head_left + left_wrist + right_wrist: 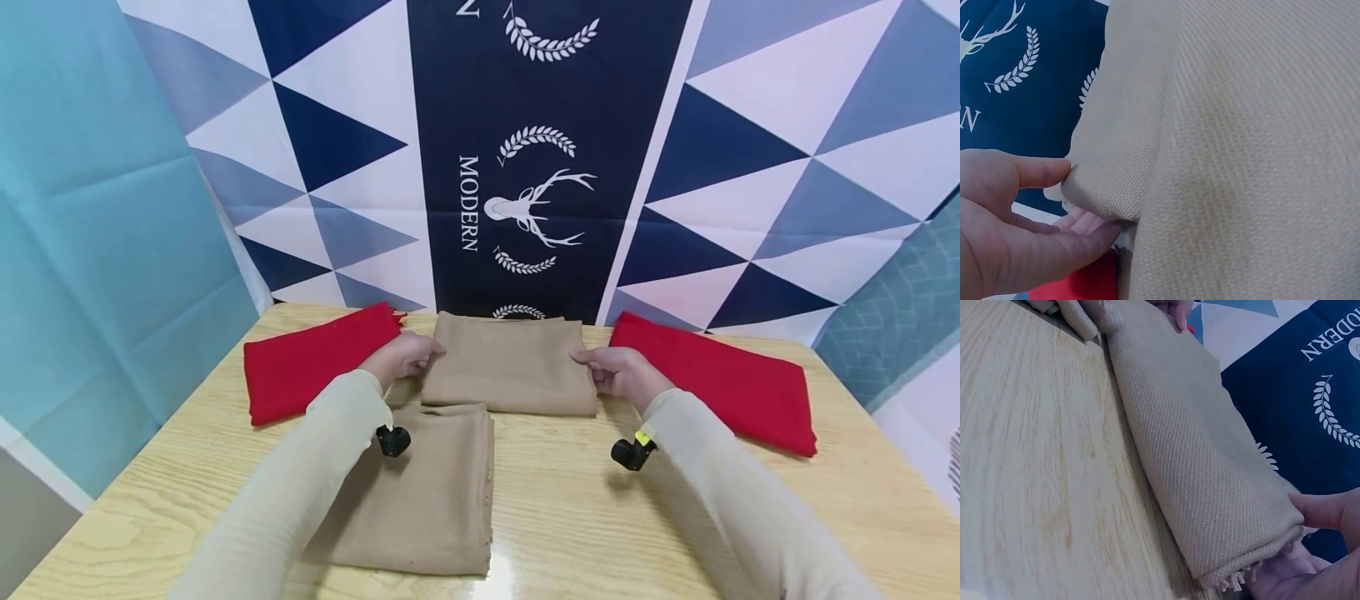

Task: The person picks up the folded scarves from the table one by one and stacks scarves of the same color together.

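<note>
- Folded beige cloth (510,362): far side of table (570,508), between two red cloths (720,387).
- Left hand (401,358): thumb and fingers pinch left end.
- Right hand (622,371): likewise, right end.

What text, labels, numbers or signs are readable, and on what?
"MODERN": white, sideways in the head view, on the dark backdrop panel; wrist views show cut-off lettering.
"N": same panel, at the head view's top edge.
Yellow tag: any marking too small to read.
Cloths: none readable.

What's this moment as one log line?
left hand: pinches far beige cloth, left end | right hand: pinches right end | state: folded
</note>
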The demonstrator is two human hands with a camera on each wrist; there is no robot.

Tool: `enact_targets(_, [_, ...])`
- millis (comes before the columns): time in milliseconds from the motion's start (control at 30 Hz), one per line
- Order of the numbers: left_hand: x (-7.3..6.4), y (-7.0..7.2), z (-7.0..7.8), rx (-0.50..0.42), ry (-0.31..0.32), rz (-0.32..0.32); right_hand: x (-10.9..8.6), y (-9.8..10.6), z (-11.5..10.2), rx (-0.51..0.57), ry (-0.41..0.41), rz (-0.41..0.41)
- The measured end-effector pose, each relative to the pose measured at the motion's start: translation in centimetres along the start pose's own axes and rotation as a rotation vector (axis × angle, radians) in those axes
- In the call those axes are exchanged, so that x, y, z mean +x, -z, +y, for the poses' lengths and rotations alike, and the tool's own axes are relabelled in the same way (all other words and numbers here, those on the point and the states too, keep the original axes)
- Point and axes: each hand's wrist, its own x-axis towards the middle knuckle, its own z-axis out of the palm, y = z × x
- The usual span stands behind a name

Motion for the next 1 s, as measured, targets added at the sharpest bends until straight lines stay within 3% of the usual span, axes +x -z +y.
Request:
enact_targets(367, [-0.3, -0.2, 0.3, -0.110, -0.018, 0.055, -0.9, -0.8, -0.7, -0.007, 0.020, 0.130])
enact_targets(533, [-0.9, -0.1, 0.4, -0.138, -0.023, 0.070, -1.5, -0.9, -0.8, -0.018, 0.027, 0.099])
enact_targets(1000, [-1.9, 0.8, 0.8, -0.248, -0.044, 0.006, -2.6, -0.5, -0.7, 0.013, 0.077, 0.073])
